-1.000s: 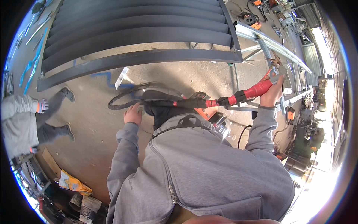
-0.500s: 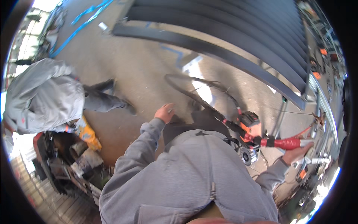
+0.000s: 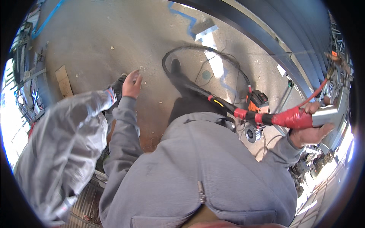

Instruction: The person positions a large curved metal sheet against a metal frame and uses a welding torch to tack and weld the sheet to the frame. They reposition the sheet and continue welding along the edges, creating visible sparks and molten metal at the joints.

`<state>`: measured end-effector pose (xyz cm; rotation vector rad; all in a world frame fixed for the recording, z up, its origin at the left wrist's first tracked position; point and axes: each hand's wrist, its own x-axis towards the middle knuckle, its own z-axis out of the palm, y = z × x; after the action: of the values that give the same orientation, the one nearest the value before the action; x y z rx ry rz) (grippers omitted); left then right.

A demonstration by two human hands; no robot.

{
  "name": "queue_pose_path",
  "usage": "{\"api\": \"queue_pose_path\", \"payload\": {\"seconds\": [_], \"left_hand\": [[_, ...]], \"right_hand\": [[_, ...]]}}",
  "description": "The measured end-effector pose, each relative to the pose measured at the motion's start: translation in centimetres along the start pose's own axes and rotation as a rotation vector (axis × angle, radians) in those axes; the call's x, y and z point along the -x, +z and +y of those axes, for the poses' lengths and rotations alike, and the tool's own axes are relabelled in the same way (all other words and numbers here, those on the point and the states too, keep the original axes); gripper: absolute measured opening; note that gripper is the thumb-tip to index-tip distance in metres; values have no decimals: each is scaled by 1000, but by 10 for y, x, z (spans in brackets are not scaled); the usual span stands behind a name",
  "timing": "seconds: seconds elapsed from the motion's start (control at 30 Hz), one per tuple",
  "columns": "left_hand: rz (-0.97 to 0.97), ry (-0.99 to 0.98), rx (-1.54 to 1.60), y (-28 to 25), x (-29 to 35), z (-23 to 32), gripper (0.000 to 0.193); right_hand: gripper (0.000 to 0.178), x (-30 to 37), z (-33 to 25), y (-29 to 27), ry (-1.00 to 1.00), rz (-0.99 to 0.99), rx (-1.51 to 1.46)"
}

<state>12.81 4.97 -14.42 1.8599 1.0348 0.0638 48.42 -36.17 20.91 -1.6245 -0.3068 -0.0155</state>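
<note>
My right hand (image 3: 310,135) is at the right, with fingers and thumb around a red-wrapped hose end (image 3: 292,118). A silver metal tube (image 3: 324,115) sticks out from the red wrap between the thumb and fingers. A thick black hose (image 3: 190,86) runs from it across my front and loops over the floor. My left hand (image 3: 132,84) is out at the left, fingers partly spread, with nothing visible in it. Close beside it is a co-worker's dark-gloved hand (image 3: 118,86); whether the two touch I cannot tell.
The co-worker's grey jacket (image 3: 64,152) fills the lower left. An orange and black tool (image 3: 259,100) and a spool (image 3: 251,133) lie near the hose. A large dark slatted metal panel (image 3: 292,26) stands at the upper right. Blue tape (image 3: 182,16) marks the concrete floor.
The co-worker has come closer on my left, a gloved hand now beside mine. My left hand has moved left and forward. The slatted panel has shifted right in view.
</note>
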Motion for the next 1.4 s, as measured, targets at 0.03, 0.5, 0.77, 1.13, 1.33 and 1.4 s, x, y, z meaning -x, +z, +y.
{"api": "queue_pose_path", "payload": {"seconds": [0.03, 0.5, 0.77, 1.13, 1.33, 1.4], "left_hand": [[1, -49, 3, -10, -1, -10, 40], [-139, -355, 125, -102, 42, -6, 43], [-277, 249, 40, -135, -118, 239, 34], [-1428, 716, 578, -18, -225, 419, 131], [-2280, 201, 306, -75, -240, 405, 110], [-2417, 212, 39, -103, -253, 394, 92]], "right_hand": [[87, -9, 5, 26, 24, -40, -68], [101, -2, 5, 114, 136, -246, -567], [94, 10, 0, 139, 241, -121, -264], [95, 11, -13, 299, 246, 234, -99], [84, 15, -48, 433, 225, 620, -47], [88, 20, -62, 472, 295, 883, 57]]}}
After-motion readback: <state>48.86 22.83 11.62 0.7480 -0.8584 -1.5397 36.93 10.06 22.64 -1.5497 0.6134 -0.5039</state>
